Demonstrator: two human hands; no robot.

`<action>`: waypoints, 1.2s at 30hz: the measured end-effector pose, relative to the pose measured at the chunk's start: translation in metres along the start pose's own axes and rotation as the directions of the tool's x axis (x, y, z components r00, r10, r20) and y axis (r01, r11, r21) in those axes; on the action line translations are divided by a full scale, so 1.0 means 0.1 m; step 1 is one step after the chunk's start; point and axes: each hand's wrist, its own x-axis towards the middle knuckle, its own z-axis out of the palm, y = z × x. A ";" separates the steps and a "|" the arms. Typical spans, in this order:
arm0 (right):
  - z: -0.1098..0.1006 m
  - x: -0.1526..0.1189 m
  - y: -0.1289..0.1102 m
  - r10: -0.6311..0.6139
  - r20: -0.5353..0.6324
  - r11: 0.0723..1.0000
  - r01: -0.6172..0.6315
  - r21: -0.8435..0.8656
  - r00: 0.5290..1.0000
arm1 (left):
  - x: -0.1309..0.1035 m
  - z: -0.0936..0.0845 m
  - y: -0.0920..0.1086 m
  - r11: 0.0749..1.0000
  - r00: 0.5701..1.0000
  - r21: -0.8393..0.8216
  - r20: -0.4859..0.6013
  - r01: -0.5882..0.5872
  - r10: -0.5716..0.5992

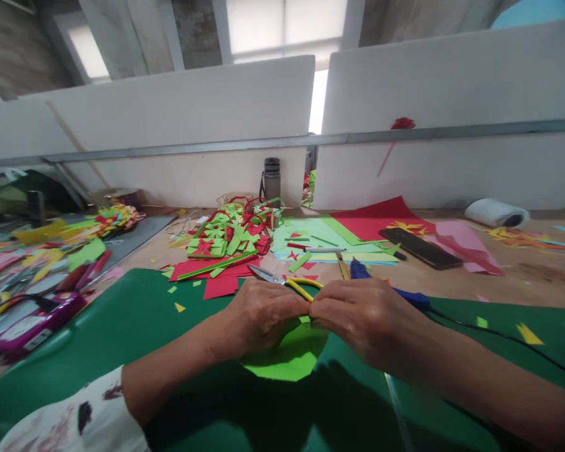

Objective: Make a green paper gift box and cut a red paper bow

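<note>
A round piece of bright green paper (287, 359) is gripped at its top edge between both hands, above the dark green mat (141, 314). My left hand (263, 314) is closed, its thumb and finger pinching the paper. Right beside it, my right hand (362, 314) pinches the same edge, and the fingertips of the two hands nearly meet. A small bit of red shows between the fingertips. Just beyond the hands lie scissors (301, 289) with yellow handles, their blades pointing left.
Behind the mat are a pile of green and red paper pieces (235, 229), red paper (220, 287), a black phone (421, 248) and a bottle (272, 181). A blue tool (410, 297) with a black cord lies right. A purple device (37, 323) sits left.
</note>
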 end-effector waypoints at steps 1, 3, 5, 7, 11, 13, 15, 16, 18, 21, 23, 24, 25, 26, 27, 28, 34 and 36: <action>0.01 -0.01 0.00 -0.016 -0.007 0.999 0.016 -0.035 1.000 | 0.00 0.00 0.00 1.000 1.000 -0.004 0.003 0.000 0.000; 0.01 -0.03 0.00 -0.037 0.010 0.997 0.038 -0.074 0.999 | -0.01 0.01 -0.01 1.000 1.000 -0.018 0.005 -0.003 0.003; 0.01 -0.04 0.00 -0.050 0.044 0.995 0.054 -0.084 0.998 | -0.02 0.02 -0.02 0.999 1.000 -0.031 0.000 -0.010 0.010; 0.01 -0.04 0.00 -0.061 0.077 0.992 0.068 -0.102 0.995 | -0.03 0.03 -0.03 0.999 1.000 -0.041 -0.005 -0.011 0.011; 0.02 -0.04 -0.01 -0.107 0.077 0.980 0.118 -0.161 0.991 | -0.05 0.05 -0.05 0.998 1.000 -0.059 -0.010 -0.003 0.002; 0.02 -0.04 -0.01 -0.115 0.061 0.978 0.124 -0.168 0.991 | -0.06 0.06 -0.06 0.998 1.000 -0.059 -0.014 0.000 -0.001; 0.02 -0.04 0.00 -0.110 0.056 0.982 0.118 -0.149 0.992 | -0.07 0.06 -0.07 0.999 1.000 -0.054 -0.008 0.007 -0.007; 0.02 -0.05 0.01 -0.108 0.058 0.984 0.115 -0.134 0.992 | -0.07 0.06 -0.07 0.999 1.000 -0.052 0.000 0.008 -0.008; 0.03 -0.05 0.02 -0.106 0.067 0.988 0.112 -0.109 0.992 | -0.06 0.04 -0.06 0.999 1.000 -0.051 0.027 0.013 -0.011; 0.03 -0.04 0.05 -0.097 0.081 0.992 0.103 -0.072 0.992 | -0.04 0.02 -0.05 0.997 0.998 -0.072 0.066 0.013 -0.009; 0.03 -0.03 0.06 -0.093 0.072 0.995 0.095 -0.028 0.993 | -0.03 0.01 -0.05 0.995 0.997 -0.100 0.079 0.014 -0.006; 0.03 -0.03 0.06 -0.090 0.066 0.996 0.091 -0.004 0.994 | -0.03 0.01 -0.05 0.993 0.996 -0.114 0.087 0.019 -0.009; 0.02 -0.03 0.06 -0.085 0.065 0.996 0.084 0.018 0.994 | -0.03 0.01 -0.05 0.992 0.995 -0.127 0.096 0.025 -0.013; 0.02 -0.02 0.06 -0.080 0.067 0.996 0.078 0.034 0.995 | -0.03 0.01 -0.05 0.990 0.994 -0.138 0.105 0.032 -0.017; 0.01 -0.02 0.06 -0.074 0.076 0.997 0.071 0.043 0.994 | -0.04 0.01 -0.06 0.989 0.993 -0.146 0.113 0.038 -0.021; 0.01 -0.02 0.06 -0.069 0.088 0.997 0.065 0.047 0.994 | -0.05 0.02 -0.07 0.988 0.993 -0.150 0.112 0.040 -0.023; 0.02 -0.02 0.06 -0.040 0.106 0.999 0.039 0.012 0.994 | -0.09 0.06 -0.12 0.992 0.998 -0.124 0.058 -0.011 0.018; 0.04 -0.02 0.07 -0.043 0.114 0.999 0.043 0.003 0.993 | -0.09 0.07 -0.12 0.993 0.998 -0.116 0.060 -0.013 0.020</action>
